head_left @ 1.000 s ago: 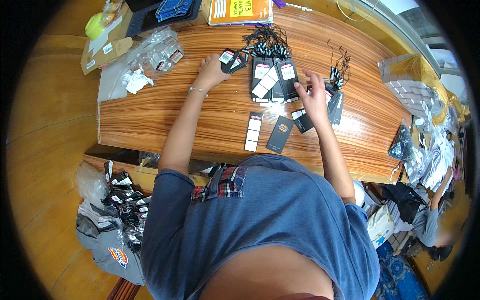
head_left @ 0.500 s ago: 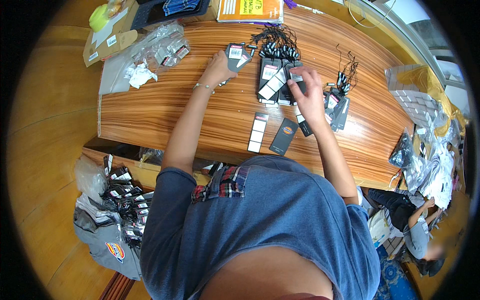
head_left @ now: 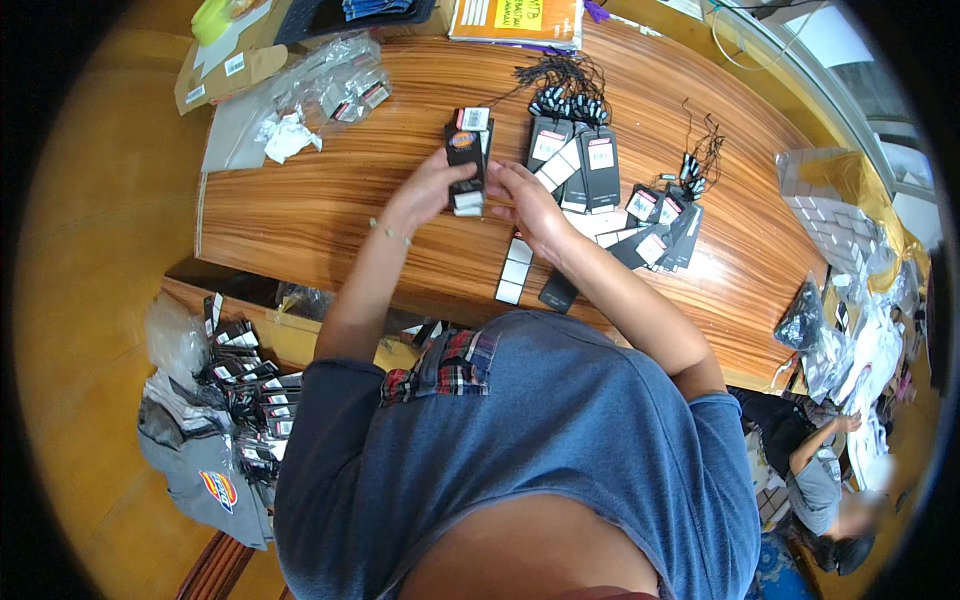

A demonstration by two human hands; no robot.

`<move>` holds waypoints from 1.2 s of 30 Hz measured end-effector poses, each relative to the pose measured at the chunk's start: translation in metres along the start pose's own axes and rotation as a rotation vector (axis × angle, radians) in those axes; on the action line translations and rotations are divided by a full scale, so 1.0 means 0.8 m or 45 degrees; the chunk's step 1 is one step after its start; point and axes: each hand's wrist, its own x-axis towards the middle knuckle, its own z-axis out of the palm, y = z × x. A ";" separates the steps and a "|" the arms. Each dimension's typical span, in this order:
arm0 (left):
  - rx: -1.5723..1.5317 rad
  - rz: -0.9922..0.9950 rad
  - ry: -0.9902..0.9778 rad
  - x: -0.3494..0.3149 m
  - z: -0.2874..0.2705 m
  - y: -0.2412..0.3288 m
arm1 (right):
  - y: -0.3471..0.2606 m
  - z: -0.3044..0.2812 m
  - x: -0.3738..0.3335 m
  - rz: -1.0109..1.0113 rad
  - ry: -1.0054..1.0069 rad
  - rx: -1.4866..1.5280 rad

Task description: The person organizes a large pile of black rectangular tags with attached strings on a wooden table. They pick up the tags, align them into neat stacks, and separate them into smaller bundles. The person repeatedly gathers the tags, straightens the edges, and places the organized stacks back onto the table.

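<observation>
L hand [head_left: 427, 190] gripping black rectangular card tags [head_left: 463, 152]; R hand [head_left: 534, 208] just beside, fingers half-curled, hold unclear. Best: keep edges square w/ light pinch.

left hand [head_left: 430, 190]: gripping black tags [head_left: 463, 157] | right hand [head_left: 532, 208]: just beside them, contact unclear | wood-grain surface [head_left: 300, 215]: corded tag pile [head_left: 601, 165] near right hand, smaller fanned pile [head_left: 683, 238] farther right | far edge: orange notebook [head_left: 550, 22]
</observation>
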 end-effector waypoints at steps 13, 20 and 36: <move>0.442 0.699 0.395 -0.073 0.036 -0.066 | 0.001 -0.013 -0.029 0.068 -0.550 -0.635; 0.021 0.773 0.214 -0.083 0.047 -0.066 | -0.001 -0.013 -0.044 0.019 -0.619 -0.462; 0.212 0.804 -0.071 -0.090 0.035 -0.061 | 0.004 -0.009 -0.058 0.179 -0.507 -0.069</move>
